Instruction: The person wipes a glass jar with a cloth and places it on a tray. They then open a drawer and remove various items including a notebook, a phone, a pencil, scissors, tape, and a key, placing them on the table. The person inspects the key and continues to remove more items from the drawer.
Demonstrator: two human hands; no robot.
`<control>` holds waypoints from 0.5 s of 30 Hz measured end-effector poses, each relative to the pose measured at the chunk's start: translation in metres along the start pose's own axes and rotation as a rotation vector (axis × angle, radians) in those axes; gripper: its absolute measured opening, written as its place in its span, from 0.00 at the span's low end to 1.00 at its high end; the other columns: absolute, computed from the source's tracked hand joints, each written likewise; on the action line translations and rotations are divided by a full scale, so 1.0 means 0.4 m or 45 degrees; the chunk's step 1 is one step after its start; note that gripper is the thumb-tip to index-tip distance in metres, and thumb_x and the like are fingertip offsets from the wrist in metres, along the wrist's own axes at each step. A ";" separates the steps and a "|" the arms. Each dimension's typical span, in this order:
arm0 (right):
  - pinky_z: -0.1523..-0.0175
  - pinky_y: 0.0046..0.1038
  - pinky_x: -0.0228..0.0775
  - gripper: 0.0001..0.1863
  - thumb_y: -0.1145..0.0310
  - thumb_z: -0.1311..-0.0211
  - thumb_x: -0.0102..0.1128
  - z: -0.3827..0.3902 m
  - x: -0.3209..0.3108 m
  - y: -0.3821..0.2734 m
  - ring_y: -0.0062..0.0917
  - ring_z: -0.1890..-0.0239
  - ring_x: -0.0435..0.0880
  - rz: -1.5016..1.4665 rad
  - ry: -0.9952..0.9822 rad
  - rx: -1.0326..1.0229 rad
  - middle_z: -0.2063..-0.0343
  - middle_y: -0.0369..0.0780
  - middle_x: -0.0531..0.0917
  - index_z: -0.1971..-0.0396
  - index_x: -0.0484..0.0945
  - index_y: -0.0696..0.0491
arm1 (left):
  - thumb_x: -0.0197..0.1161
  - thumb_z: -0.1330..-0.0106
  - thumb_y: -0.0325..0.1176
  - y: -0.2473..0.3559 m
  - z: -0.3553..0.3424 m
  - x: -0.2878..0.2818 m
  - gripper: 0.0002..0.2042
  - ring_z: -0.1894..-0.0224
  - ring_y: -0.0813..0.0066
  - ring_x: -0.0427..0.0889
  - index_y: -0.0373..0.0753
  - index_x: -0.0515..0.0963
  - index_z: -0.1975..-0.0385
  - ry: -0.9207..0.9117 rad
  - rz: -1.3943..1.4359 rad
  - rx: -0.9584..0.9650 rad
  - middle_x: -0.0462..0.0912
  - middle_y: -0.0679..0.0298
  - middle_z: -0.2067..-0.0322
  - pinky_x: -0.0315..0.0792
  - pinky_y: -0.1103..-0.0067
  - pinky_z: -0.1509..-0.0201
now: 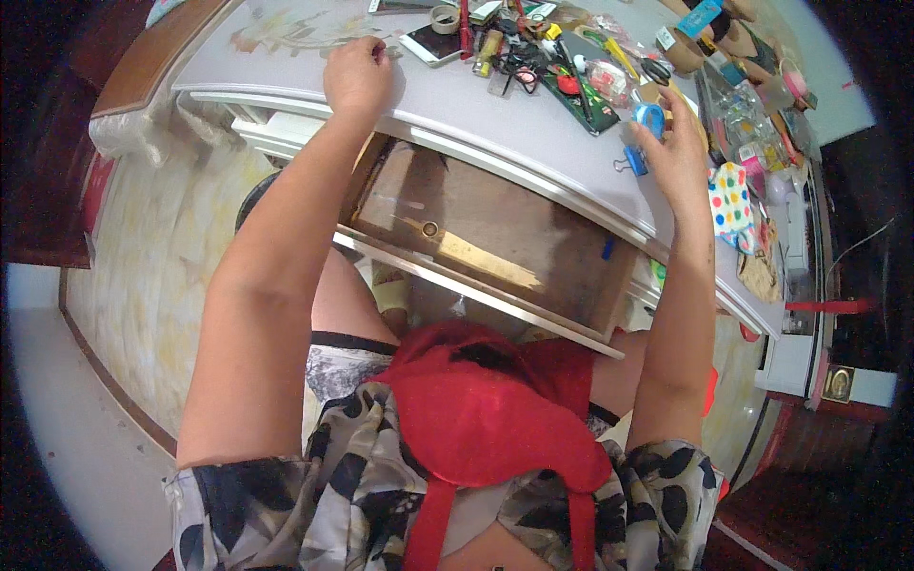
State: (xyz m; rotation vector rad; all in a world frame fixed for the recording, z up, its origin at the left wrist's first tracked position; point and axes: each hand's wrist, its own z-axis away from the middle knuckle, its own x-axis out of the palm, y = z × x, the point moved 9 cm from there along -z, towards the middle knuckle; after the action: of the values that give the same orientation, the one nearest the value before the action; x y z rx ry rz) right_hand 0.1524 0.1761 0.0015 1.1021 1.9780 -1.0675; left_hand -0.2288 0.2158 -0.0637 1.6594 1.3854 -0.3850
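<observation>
My right hand [678, 145] is at the right part of the tabletop, thumb and index finger closed around a rounded blue object [649, 118] whose kind I cannot make out. Just below it shows a blue binder clip [630, 162], close to my thumb; whether they touch I cannot tell. My left hand [358, 78] rests near the table's front edge with its fingers curled in. Whatever it may hold is hidden. Below the tabletop, between my forearms, a wooden drawer [533, 217] stands pulled out, with a pale yellow strip [490, 262] and a small blue piece [607, 249] inside.
A white phone [433, 44] and a tape roll [445, 18] lie right of my left hand. Cables, pens, yellow-handled tools and packets pile up at the table's middle [533, 57]. Far right are plastic bags [747, 112] and a dotted cloth [731, 205]. The drawer front [476, 293] extends over my legs.
</observation>
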 end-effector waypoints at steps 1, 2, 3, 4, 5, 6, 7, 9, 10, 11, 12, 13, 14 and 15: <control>0.46 0.33 0.65 0.31 0.63 0.50 0.63 -0.014 0.011 -0.003 0.38 0.51 0.74 0.101 -0.010 -0.066 0.51 0.48 0.73 0.45 0.65 0.54 | 0.56 0.44 0.34 0.003 0.002 0.003 0.09 0.61 0.57 0.77 0.41 0.80 0.69 -0.010 0.006 -0.012 0.81 0.58 0.66 0.71 0.67 0.55; 0.45 0.35 0.64 0.29 0.62 0.50 0.62 -0.022 0.023 -0.006 0.41 0.49 0.73 0.117 -0.014 -0.085 0.51 0.49 0.73 0.46 0.66 0.54 | 0.56 0.44 0.34 0.004 0.002 0.000 0.08 0.61 0.57 0.77 0.42 0.80 0.69 -0.015 0.003 -0.027 0.81 0.59 0.67 0.71 0.67 0.55; 0.45 0.35 0.64 0.28 0.62 0.49 0.61 -0.026 0.017 -0.012 0.40 0.49 0.73 0.195 0.044 -0.125 0.52 0.48 0.73 0.47 0.67 0.54 | 0.56 0.44 0.35 0.005 0.002 -0.001 0.08 0.60 0.58 0.76 0.42 0.80 0.69 -0.020 0.002 -0.039 0.81 0.59 0.67 0.71 0.67 0.55; 0.45 0.35 0.64 0.27 0.62 0.49 0.61 -0.029 0.009 -0.015 0.40 0.48 0.72 0.275 0.104 -0.164 0.53 0.48 0.74 0.48 0.68 0.55 | 0.56 0.44 0.34 0.012 0.008 -0.007 0.08 0.60 0.58 0.76 0.42 0.80 0.69 0.054 -0.024 -0.001 0.81 0.60 0.67 0.71 0.67 0.55; 0.45 0.34 0.63 0.26 0.63 0.48 0.61 -0.030 0.004 -0.022 0.40 0.48 0.72 0.354 0.164 -0.200 0.53 0.48 0.74 0.49 0.69 0.55 | 0.56 0.45 0.35 0.011 0.005 0.001 0.09 0.59 0.58 0.76 0.43 0.80 0.68 0.040 -0.011 0.004 0.81 0.59 0.66 0.71 0.67 0.54; 0.45 0.35 0.63 0.20 0.66 0.46 0.58 -0.024 -0.016 -0.077 0.40 0.49 0.72 0.215 0.157 -0.149 0.55 0.47 0.75 0.53 0.72 0.56 | 0.57 0.45 0.36 -0.006 0.003 0.004 0.10 0.59 0.57 0.76 0.43 0.81 0.67 0.029 -0.013 -0.006 0.81 0.58 0.66 0.70 0.67 0.53; 0.45 0.35 0.64 0.19 0.67 0.45 0.57 -0.008 -0.012 -0.129 0.39 0.50 0.73 0.066 0.140 -0.213 0.55 0.47 0.76 0.54 0.72 0.57 | 0.58 0.46 0.37 -0.021 0.002 0.006 0.11 0.58 0.57 0.76 0.44 0.81 0.66 0.019 -0.016 -0.015 0.81 0.58 0.66 0.70 0.67 0.53; 0.46 0.36 0.64 0.16 0.69 0.44 0.55 0.043 -0.002 -0.213 0.39 0.52 0.74 -0.218 0.103 -0.322 0.56 0.46 0.76 0.56 0.73 0.57 | 0.57 0.45 0.37 -0.023 0.009 -0.005 0.10 0.58 0.58 0.76 0.43 0.81 0.67 -0.010 -0.049 -0.039 0.81 0.59 0.66 0.70 0.67 0.53; 0.46 0.35 0.65 0.14 0.71 0.43 0.52 0.095 0.035 -0.239 0.38 0.53 0.75 -0.250 0.054 -0.348 0.56 0.45 0.77 0.57 0.74 0.56 | 0.56 0.45 0.36 -0.013 0.009 -0.005 0.09 0.59 0.58 0.76 0.43 0.81 0.68 -0.007 -0.058 -0.024 0.81 0.60 0.66 0.71 0.67 0.54; 0.45 0.34 0.65 0.13 0.70 0.43 0.51 0.139 0.106 -0.279 0.37 0.51 0.74 -0.343 -0.232 -0.427 0.56 0.45 0.76 0.58 0.75 0.55 | 0.56 0.44 0.35 -0.006 0.009 -0.001 0.09 0.59 0.59 0.76 0.42 0.80 0.69 -0.005 -0.065 -0.009 0.81 0.60 0.66 0.71 0.68 0.54; 0.43 0.34 0.63 0.14 0.67 0.42 0.50 0.213 0.179 -0.309 0.38 0.49 0.73 -0.590 -0.401 -0.639 0.54 0.45 0.76 0.56 0.74 0.53 | 0.56 0.44 0.35 0.002 0.008 -0.004 0.09 0.60 0.59 0.76 0.42 0.81 0.69 0.029 -0.052 0.016 0.81 0.60 0.66 0.71 0.68 0.55; 0.41 0.34 0.62 0.18 0.62 0.41 0.51 0.257 0.242 -0.380 0.38 0.46 0.70 -0.366 -0.747 -0.670 0.50 0.44 0.74 0.52 0.72 0.52 | 0.56 0.44 0.35 -0.014 0.011 -0.002 0.09 0.59 0.59 0.76 0.42 0.81 0.69 0.032 -0.063 0.005 0.81 0.60 0.66 0.71 0.68 0.54; 0.40 0.35 0.60 0.22 0.59 0.42 0.53 0.308 0.327 -0.383 0.39 0.44 0.68 -0.210 -0.775 -0.813 0.48 0.46 0.72 0.48 0.69 0.51 | 0.56 0.44 0.35 -0.010 0.009 0.001 0.09 0.59 0.60 0.76 0.42 0.81 0.69 0.033 -0.053 0.005 0.81 0.60 0.65 0.71 0.68 0.54; 0.39 0.35 0.58 0.24 0.59 0.42 0.54 0.328 0.388 -0.349 0.39 0.43 0.66 -0.153 -0.772 -0.738 0.48 0.46 0.71 0.47 0.68 0.52 | 0.56 0.44 0.35 -0.007 0.007 0.004 0.09 0.59 0.60 0.76 0.42 0.81 0.69 0.034 -0.043 0.004 0.81 0.60 0.65 0.70 0.68 0.54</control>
State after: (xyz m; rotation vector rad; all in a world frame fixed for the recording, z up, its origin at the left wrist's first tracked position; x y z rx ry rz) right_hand -0.0236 0.0749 -0.1381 0.3012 1.6918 -0.6935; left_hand -0.2297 0.2144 -0.0678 1.6506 1.4350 -0.3857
